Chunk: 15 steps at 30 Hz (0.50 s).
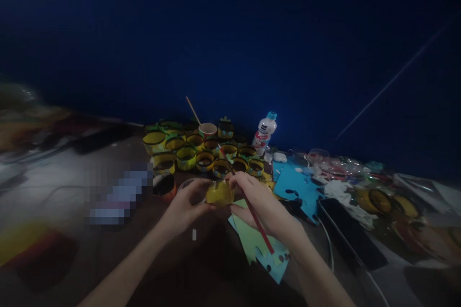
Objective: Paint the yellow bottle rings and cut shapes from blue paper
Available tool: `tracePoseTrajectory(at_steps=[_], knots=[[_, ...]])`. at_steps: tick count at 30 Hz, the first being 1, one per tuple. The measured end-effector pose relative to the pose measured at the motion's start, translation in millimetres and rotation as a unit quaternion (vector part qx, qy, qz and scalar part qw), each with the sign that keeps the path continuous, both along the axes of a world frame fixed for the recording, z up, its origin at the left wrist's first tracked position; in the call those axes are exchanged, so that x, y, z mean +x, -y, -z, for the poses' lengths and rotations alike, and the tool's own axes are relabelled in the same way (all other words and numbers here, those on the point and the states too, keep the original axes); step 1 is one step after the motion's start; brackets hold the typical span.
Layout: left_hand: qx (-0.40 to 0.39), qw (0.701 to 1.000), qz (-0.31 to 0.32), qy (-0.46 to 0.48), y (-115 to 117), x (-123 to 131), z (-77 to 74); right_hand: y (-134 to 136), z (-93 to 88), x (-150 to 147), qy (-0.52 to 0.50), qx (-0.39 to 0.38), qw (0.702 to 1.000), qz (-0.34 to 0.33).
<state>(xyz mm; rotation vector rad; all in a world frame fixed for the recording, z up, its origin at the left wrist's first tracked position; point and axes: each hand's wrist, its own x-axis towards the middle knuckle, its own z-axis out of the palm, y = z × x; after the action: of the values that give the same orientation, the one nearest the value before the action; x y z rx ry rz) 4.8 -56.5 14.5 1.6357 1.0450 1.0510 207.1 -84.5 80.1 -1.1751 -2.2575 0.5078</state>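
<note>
The scene is dim and blurred. My left hand (187, 204) is curled around a small yellow cup (219, 193), holding it above the dark table. My right hand (257, 204) touches the cup's right side and also grips a red paintbrush (252, 211) that runs diagonally across the hand, with its tip pointing up and away. Just beyond my hands stands a cluster of several yellow painted cups (196, 151).
A paper cup with a wooden stick (208, 129) stands behind the cluster. A white bottle with a blue cap (264, 133) is to the right. Blue and green paper cutouts (295, 184) lie near my right hand, with a dark tray (345, 230) and clutter further right.
</note>
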Motion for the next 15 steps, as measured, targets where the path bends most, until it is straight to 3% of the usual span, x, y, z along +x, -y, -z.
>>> tracePoseTrajectory(at_steps=[9,15], knots=[[0.015,1.0,-0.016,-0.014,4.4,1.0,-7.0,1.0,-0.2,-2.6,0.056,0.04,0.998,0.003],[0.023,0.999,-0.036,-0.034,1.9,2.1,-1.6,-1.1,0.1,-4.0,0.001,0.028,1.0,-0.011]])
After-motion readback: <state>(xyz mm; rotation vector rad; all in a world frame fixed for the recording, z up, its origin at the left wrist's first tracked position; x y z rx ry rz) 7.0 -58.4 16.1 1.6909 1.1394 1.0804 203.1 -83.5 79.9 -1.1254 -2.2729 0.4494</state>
